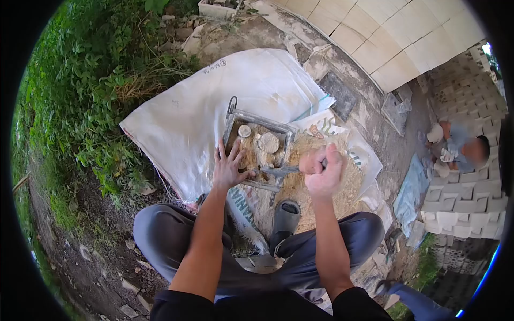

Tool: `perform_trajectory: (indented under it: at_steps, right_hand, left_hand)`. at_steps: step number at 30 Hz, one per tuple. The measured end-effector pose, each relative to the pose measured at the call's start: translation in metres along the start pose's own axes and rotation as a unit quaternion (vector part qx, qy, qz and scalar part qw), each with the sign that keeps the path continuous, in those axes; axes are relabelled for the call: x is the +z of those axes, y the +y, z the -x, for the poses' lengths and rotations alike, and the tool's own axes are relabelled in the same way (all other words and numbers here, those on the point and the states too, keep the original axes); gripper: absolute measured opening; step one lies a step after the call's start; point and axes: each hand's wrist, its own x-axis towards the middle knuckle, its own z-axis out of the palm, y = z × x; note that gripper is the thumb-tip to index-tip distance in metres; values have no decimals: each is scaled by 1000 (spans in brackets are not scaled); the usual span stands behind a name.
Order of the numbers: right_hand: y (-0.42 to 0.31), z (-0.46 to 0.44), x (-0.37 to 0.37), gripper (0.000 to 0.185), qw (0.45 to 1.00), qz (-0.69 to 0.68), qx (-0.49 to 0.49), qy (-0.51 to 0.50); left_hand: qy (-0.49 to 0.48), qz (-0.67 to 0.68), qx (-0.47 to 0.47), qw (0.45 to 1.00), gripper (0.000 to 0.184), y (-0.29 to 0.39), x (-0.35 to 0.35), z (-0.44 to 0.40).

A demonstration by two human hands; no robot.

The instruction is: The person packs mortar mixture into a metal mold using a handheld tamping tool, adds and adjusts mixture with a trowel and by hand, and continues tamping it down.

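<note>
A rectangular grey metal frame [263, 119] lies on white sacking, packed with tan sandy material. Inside it show a small round piece [244, 131] and a larger one [269, 143], both coated with the material. My left hand [230, 165] rests with fingers spread over the frame's left side, touching the sandy fill. My right hand [324, 170] is closed in a fist to the right of the frame. From it a narrow grey tool [282, 170] reaches left over the frame's near right part; its exact kind is unclear.
Loose tan sand [305, 188] lies on a printed sack [369, 166]. A large white sack [187, 101] spreads beyond the frame. Plants [96, 96] grow at left. Another person [463, 147] sits at right beside stacked pale blocks [466, 200]. A sandal [286, 216] is below.
</note>
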Motion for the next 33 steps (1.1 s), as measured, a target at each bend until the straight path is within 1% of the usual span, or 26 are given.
perform_trajectory:
  at_steps: [4,6,7,8,9,10,11,13,14,15,17,18,19,21,22,24,25,27,29,30,32,33]
  right_hand:
    - [12,5,-11,51,999,-5,32,-21]
    - [40,8,-28,51,995,-48,58,71]
    - [48,13,-35,51,995,-43,56,73]
    - [56,19,-41,51,993,-48,56,97]
    - [60,20,-40,51,990,-54,56,116]
    - [60,21,-27,48,982,-57,25,178]
    - [60,27,-18,48,982,-51,27,180]
    - [57,32,-7,44,993,-32,-5,115]
    - [50,37,-4,43,997,8,22,75]
    - [41,35,0,43,997,10,21,76]
    - [20,23,5,44,999,22,17,41]
    - [5,17,13,42,996,-12,37,75]
    - [9,20,9,42,996,-13,41,80]
    - [25,26,-6,41,999,11,39,9]
    - [53,37,-11,41,999,15,50,3]
    - [57,39,-8,41,998,18,51,22]
    - [56,36,-7,41,998,19,55,34]
    - [48,27,-7,42,998,14,45,45]
    - [29,19,-5,45,993,-9,46,108]
    - [19,18,-4,45,993,-10,56,107]
    - [5,16,-1,42,996,-9,44,82]
    - [23,24,-7,42,996,-12,46,81]
  left_hand:
    - [27,30,4,999,81,-1,2,2]
    - [17,26,0,1000,81,-2,3,0]
    - [7,24,-7,1000,80,-1,3,1]
    - [10,28,-3,1000,80,1,2,0]
    - [7,29,-6,1000,80,1,0,0]
    - [0,30,-12,999,79,1,-1,1]
    - [-4,35,-11,999,79,1,-1,5]
    - [12,27,-10,1000,78,1,-1,2]
    - [12,22,-6,1000,76,0,0,2]
    - [12,24,-5,1000,76,0,1,2]
    - [23,36,-5,999,75,-1,4,2]
    - [40,35,-6,999,72,-1,6,2]
    - [33,34,-5,999,72,-1,8,3]
    - [50,40,-12,998,70,0,8,-1]
    - [48,40,-7,998,70,1,7,0]
    - [32,53,-25,998,68,3,3,-2]
    - [36,50,-16,998,68,4,1,-5]
    - [36,37,-26,998,67,5,2,-2]
    - [43,43,-27,998,65,3,6,-1]
    - [47,45,-25,998,65,3,7,-2]
    - [57,49,-21,997,63,4,3,-1]
    - [55,47,-24,997,63,2,3,1]
